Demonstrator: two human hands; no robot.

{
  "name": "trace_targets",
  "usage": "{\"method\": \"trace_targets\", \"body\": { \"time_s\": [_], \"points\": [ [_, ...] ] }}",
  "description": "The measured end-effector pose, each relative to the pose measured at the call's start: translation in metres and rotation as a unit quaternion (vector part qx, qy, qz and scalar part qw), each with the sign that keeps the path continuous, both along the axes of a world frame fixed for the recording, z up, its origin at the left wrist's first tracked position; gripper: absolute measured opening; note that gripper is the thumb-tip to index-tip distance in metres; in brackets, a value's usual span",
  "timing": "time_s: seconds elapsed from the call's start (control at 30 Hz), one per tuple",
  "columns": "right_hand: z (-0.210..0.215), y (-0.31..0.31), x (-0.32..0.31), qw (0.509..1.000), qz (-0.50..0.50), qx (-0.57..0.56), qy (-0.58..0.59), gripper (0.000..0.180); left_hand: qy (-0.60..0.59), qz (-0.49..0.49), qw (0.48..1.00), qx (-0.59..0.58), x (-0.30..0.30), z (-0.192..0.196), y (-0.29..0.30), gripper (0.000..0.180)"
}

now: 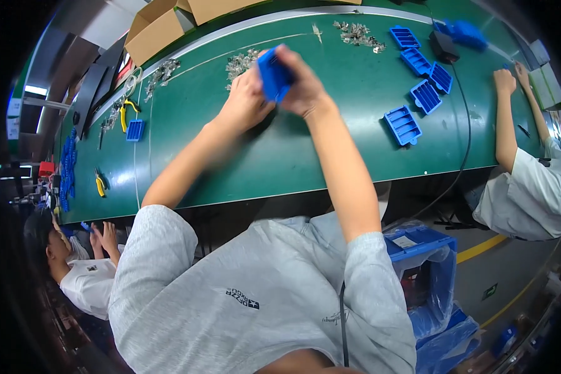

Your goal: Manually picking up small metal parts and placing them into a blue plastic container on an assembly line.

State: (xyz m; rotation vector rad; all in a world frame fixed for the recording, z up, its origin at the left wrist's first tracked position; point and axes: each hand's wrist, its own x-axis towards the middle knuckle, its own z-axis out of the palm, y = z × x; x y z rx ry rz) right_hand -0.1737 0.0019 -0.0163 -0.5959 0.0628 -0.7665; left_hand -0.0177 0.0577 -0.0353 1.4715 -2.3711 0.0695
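Note:
Above the green bench, a blue plastic compartment box (273, 76) is held on edge, slightly blurred. My right hand (305, 87) grips it from the right, thumb and fingers closed about its side. Against its left side is my left hand (246, 101), fingers curled; whatever they hold is hidden. Just behind my left hand lies a pile of small metal parts (241, 62). Off to the right, several similar blue boxes with slots (404, 126) rest on the bench.
More small metal parts (358, 34) lie at the back. Yellow-handled pliers (100, 183) and another blue box (135, 130) are at left. A black cable (469, 124) crosses the right side. Cardboard boxes (159, 31) stand behind. Co-workers sit at both sides; a blue bin (442, 274) stands below.

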Motion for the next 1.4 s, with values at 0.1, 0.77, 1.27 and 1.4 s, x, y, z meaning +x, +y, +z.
{"method": "trace_targets", "body": {
  "time_s": [0.1,0.77,1.27,1.4],
  "points": [
    [0.005,-0.022,-0.022,0.985,-0.036,0.111,-0.129,0.044,-0.027,-0.015,0.999,-0.011,-0.009,0.006,0.017,0.032],
    [-0.023,-0.065,-0.071,0.935,-0.177,0.176,-0.252,0.038,-0.026,-0.033,0.997,0.061,-0.018,0.031,0.116,0.038],
    [-0.02,-0.059,-0.049,0.941,-0.235,0.207,-0.131,0.041,0.153,0.013,0.986,0.063,-0.016,-0.004,0.199,0.031],
    [-0.017,-0.057,-0.041,0.95,-0.22,0.185,-0.12,0.04,0.169,0.018,0.985,0.035,-0.015,-0.01,0.202,0.025]
  ]
}}
